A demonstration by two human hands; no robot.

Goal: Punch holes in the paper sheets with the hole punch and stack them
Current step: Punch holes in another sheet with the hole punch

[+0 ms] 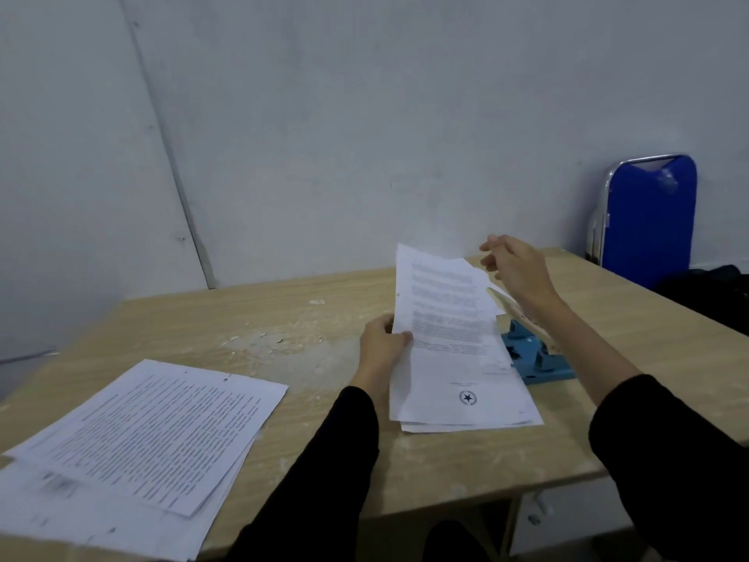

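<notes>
My left hand (381,342) grips the left edge of a printed paper sheet (446,318), lifting its far end off a small pile of sheets (466,419) on the table. My right hand (512,265) hovers above the sheet's far right corner with fingers apart, holding nothing. The blue hole punch (531,354) sits on the table just right of the pile, partly hidden behind the paper and my right forearm. A larger stack of printed sheets (142,436) lies at the table's near left, its top sheet showing a punched hole near the far edge.
The wooden table (304,318) has white flakes and dust near its middle. A folded blue chair (648,217) leans on the wall at the far right. Dark fabric (713,290) lies beyond the table's right edge.
</notes>
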